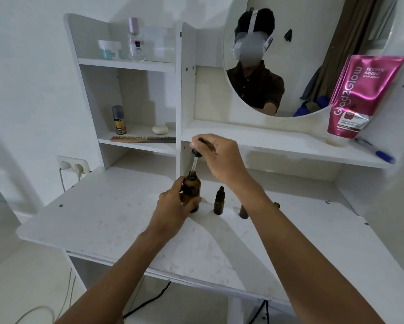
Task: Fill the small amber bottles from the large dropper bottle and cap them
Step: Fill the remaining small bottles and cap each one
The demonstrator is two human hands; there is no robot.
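The large amber dropper bottle [192,186] stands on the white desk [117,220], and my left hand [175,206] wraps around its body. My right hand [216,157] pinches the black dropper cap [196,152] above it, with the glass pipette [193,165] pointing down into the bottle's open neck. To the right stands a small amber bottle [219,202] with a black cap on. A second small amber bottle [243,212] is half hidden behind my right forearm. A small dark item [276,204] shows just past the arm.
A shelf unit rises behind the desk with a wooden comb [142,138], a spray can [119,119], a perfume bottle [136,40] and a jar [108,49]. A round mirror [308,54], a pink tube [364,94] and a blue pen [376,151] are at right.
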